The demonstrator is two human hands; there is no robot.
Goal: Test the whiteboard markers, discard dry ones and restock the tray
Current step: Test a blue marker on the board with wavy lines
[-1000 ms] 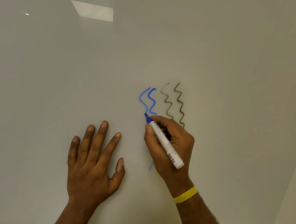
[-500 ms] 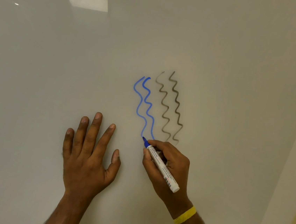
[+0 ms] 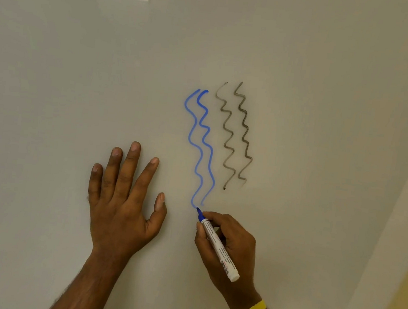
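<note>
Marker (image 3: pixel 216 243) is pinched in my right hand (image 3: pixel 236 254), its blue tip on the board (image 3: pixel 330 92) at the foot of a strong blue line (image 3: pixel 210 155), my left hand (image 3: pixel 121 211) lies flat and wide beside, so I judge testing underway, discarding and restocking left.

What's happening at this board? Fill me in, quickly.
A person is testing a marker on the whiteboard. The right hand grips the marker, its blue tip at the bottom end of the blue lines, which look solid. The left hand rests flat on the whiteboard beside them. Paler grey lines sit to the right.
</note>
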